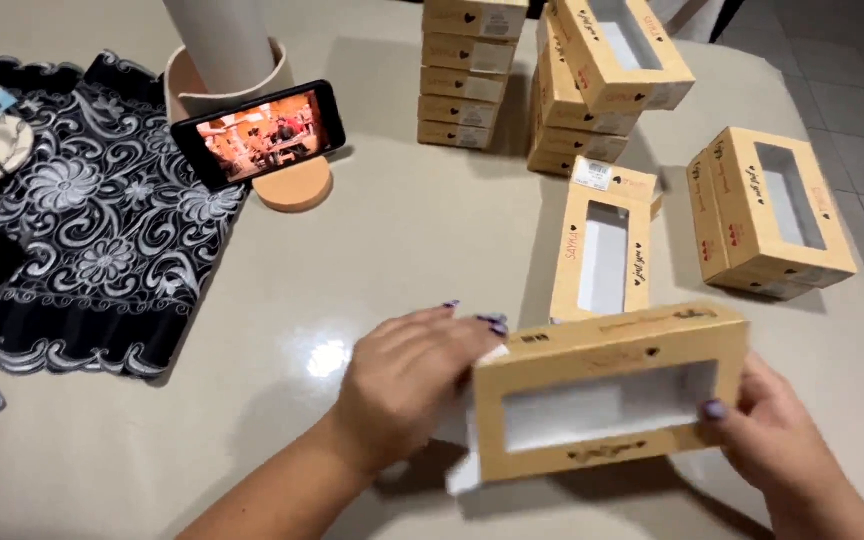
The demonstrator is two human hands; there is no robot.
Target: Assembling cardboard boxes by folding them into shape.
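A tan cardboard box with a clear window [607,395] is held just above the beige table [392,240], long side across. My left hand [407,385] grips its left end, where a white inner flap sticks out. Its right end is held by my right hand [777,440], one finger resting on the window's edge. Both hands have purple nails.
Another window box [602,250] lies flat beyond the held one, and a further one [772,210] sits at the right. Two stacks [467,70] [602,80] stand at the back. A phone [262,130] plays on a round stand. A black lace cloth [102,230] covers the left.
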